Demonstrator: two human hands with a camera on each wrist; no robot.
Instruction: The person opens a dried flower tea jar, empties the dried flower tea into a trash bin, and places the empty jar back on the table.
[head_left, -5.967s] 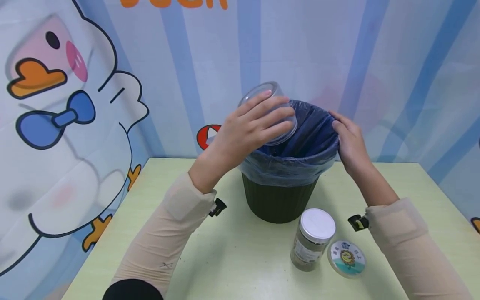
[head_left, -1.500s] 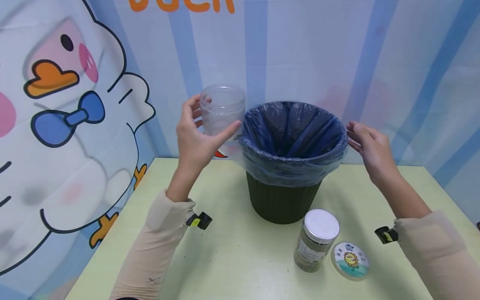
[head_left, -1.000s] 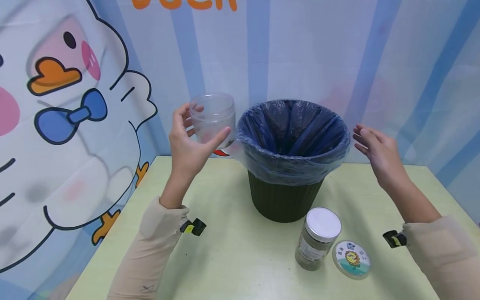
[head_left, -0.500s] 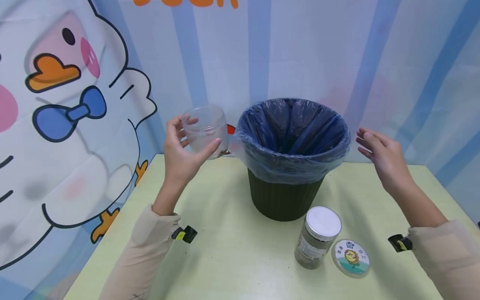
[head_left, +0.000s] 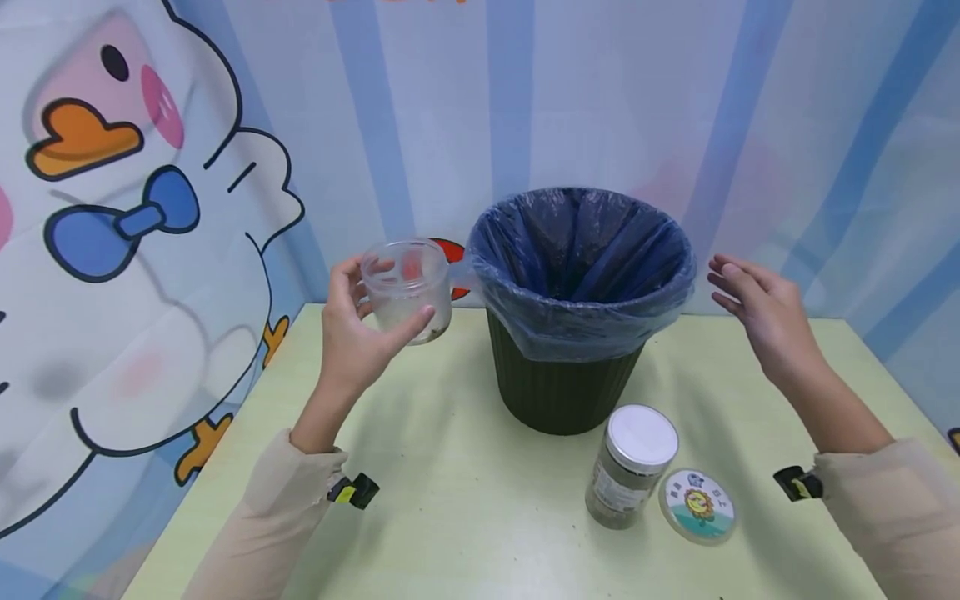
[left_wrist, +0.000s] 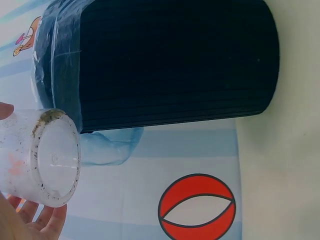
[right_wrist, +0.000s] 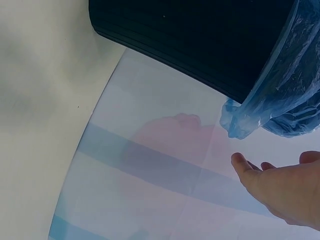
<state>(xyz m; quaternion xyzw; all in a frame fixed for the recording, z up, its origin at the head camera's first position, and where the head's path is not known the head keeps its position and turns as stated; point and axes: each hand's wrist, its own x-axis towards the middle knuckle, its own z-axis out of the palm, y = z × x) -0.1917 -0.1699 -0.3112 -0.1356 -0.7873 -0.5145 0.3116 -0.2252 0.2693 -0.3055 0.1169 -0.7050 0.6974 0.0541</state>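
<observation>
A clear plastic jar point(head_left: 411, 302) without a lid stands upright in the grip of my left hand point(head_left: 358, 337), just left of the trash can. Dark specks and a brownish clump cling near its base, plain in the left wrist view on the jar point(left_wrist: 42, 155). The black trash can point(head_left: 566, 387) carries a blue bag point(head_left: 585, 329) folded over its rim. To its right my right hand point(head_left: 768, 312) hovers with loosely bent fingers, touching nothing; in the right wrist view the hand point(right_wrist: 285, 190) is apart from the bag.
A second jar point(head_left: 630, 471) with a white lid, holding something greyish, stands in front of the can. Beside it a round lid point(head_left: 697, 504) with a sunflower picture lies on the pale green table point(head_left: 450, 517). Small dark specks dot the tabletop. A printed cloth point(head_left: 600, 100) hangs behind.
Six seconds ago my left hand held the jar tipped over the bag and my right hand gripped the bag's rim. Since then the jar turned upright and moved left and down; the right hand let go.
</observation>
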